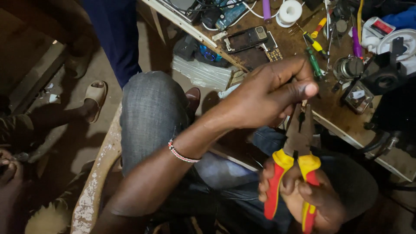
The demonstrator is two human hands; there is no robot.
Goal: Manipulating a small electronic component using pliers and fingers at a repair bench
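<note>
red-and-yellow pliers (297,173) gripped in right hand (303,195) — left hand (271,93) fingers pinch something tiny at their tip.

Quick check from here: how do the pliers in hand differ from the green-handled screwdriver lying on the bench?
The pliers are held: the right hand grips their red-and-yellow handles while the left hand pinches at the tips. The green-handled screwdriver lies loose on the workbench, untouched. The pliers have two handles and dark jaws pointing up; the screwdriver has one slim handle and lies flat. Both are hand tools with coloured grips.
</note>
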